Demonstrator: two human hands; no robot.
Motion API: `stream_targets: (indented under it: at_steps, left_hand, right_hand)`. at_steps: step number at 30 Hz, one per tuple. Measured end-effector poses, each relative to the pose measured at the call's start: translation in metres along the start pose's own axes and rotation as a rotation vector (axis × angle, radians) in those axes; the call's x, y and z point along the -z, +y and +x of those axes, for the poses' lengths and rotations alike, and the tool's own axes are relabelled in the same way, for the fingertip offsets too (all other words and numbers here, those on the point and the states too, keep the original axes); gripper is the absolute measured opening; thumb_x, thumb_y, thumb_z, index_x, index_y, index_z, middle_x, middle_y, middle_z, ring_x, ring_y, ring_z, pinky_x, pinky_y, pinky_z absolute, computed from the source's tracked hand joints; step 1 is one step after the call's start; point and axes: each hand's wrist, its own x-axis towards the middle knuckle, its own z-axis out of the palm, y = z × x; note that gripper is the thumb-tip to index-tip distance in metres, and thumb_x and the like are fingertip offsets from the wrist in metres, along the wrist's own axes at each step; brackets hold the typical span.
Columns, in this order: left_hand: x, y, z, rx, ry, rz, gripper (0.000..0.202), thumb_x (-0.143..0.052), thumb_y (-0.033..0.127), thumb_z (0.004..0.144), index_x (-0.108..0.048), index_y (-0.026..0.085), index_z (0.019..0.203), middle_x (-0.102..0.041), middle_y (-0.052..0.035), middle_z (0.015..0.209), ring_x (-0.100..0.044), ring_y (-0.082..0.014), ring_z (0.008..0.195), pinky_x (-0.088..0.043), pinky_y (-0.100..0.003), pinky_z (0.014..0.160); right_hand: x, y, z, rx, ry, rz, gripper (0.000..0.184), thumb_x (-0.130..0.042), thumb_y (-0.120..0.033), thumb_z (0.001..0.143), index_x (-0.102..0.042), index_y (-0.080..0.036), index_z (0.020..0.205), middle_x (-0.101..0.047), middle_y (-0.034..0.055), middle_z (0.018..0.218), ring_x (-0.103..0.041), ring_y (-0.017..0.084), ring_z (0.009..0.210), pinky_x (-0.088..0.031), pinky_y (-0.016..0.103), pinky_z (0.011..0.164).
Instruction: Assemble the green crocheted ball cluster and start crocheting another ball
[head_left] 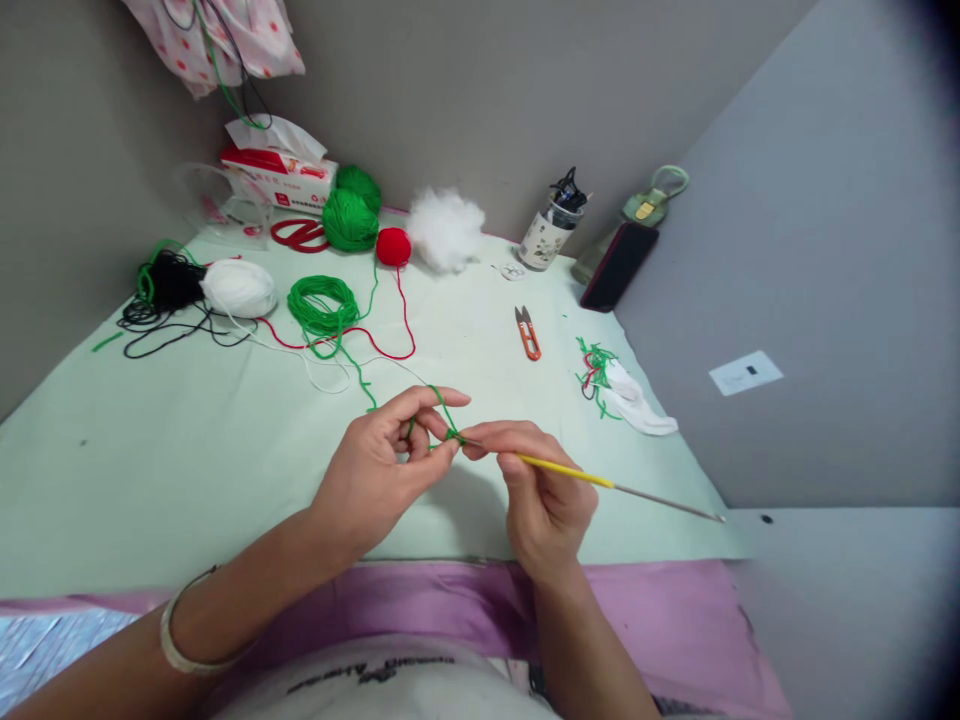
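A small green piece of yarn work [453, 436] sits at the fingertips of a person's left hand [390, 450], held above the near middle of a pale green tabletop [225, 450]. The left grip is narrow, thumb and fingers pinching the work, while a green strand [444, 405] runs over the raised index finger. The right hand [551, 490] closes its grip around a slim yellow-handled hook [564, 468], one metal end meeting the green work and the other pointing out to the right.

Beyond the hands lies a loose coil of green yarn [330, 318], with red and white strands trailing beside it. Orange snips [528, 334] rest to its right; farther right, green and red yarn scraps [596, 365] lie against a crumpled white item [637, 400]. To the left, a white ball of yarn [240, 288] touches a black tangle [172, 280].

Along the back stand a tissue pack [281, 180], two green balls of yarn [350, 219], a small red ball [394, 246], a tuft of white fluff [445, 230] and a filled cup [545, 238]. A dark phone [619, 267] leans by a green bottle [651, 207] at right.
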Motion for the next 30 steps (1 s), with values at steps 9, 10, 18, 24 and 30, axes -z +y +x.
stream_targets:
  at_steps: [9,10,18,24,30]
  left_hand:
    - [0.002,0.000,-0.001,0.076,-0.096,-0.050,0.038,-0.070,0.024,0.080,-0.070,0.023,0.118,-0.057,0.0026,0.079,-0.049,-0.0086,0.059,-0.043,-0.021,0.055]
    - [0.002,0.001,-0.002,0.088,-0.095,-0.087,0.038,-0.071,0.026,0.081,-0.069,0.023,0.118,-0.057,0.0027,0.079,-0.050,-0.0085,0.059,-0.043,-0.021,0.053]
    - [0.000,0.004,-0.004,0.054,-0.006,-0.152,0.035,-0.075,0.032,0.082,-0.069,0.023,0.115,-0.058,0.0031,0.077,-0.051,-0.0085,0.058,-0.045,-0.020,0.054]
    - [0.000,0.003,-0.006,0.036,0.021,-0.141,0.034,-0.075,0.029,0.083,-0.069,0.026,0.116,-0.056,0.0041,0.077,-0.050,-0.0077,0.058,-0.042,-0.020,0.054]
    - [0.000,0.002,-0.006,0.039,-0.028,-0.208,0.033,-0.075,0.030,0.084,-0.070,0.025,0.116,-0.056,0.0043,0.078,-0.051,-0.0068,0.058,-0.043,-0.020,0.055]
  right_hand:
    - [-0.011,-0.002,-0.003,-0.110,0.119,0.144,0.022,-0.053,-0.014,0.098,-0.073,-0.023,0.100,-0.076,0.0037,0.093,-0.069,0.015,0.075,-0.058,0.032,0.068]
    - [-0.014,-0.002,-0.004,-0.105,0.169,0.146,0.021,-0.053,-0.014,0.098,-0.073,-0.023,0.100,-0.076,0.0039,0.093,-0.069,0.015,0.074,-0.058,0.032,0.068]
    - [-0.013,-0.004,-0.005,-0.098,0.203,0.029,0.020,-0.056,-0.015,0.097,-0.073,-0.025,0.100,-0.075,0.0035,0.091,-0.069,0.017,0.074,-0.059,0.034,0.066]
    - [-0.005,-0.006,-0.007,0.035,0.152,-0.114,0.028,-0.060,-0.007,0.091,-0.073,-0.027,0.107,-0.073,0.0044,0.090,-0.068,0.019,0.081,-0.057,0.034,0.066]
    - [-0.004,-0.010,-0.005,-0.056,0.131,-0.038,0.021,-0.057,-0.011,0.093,-0.073,-0.025,0.099,-0.072,0.0043,0.088,-0.067,0.020,0.083,-0.056,0.037,0.072]
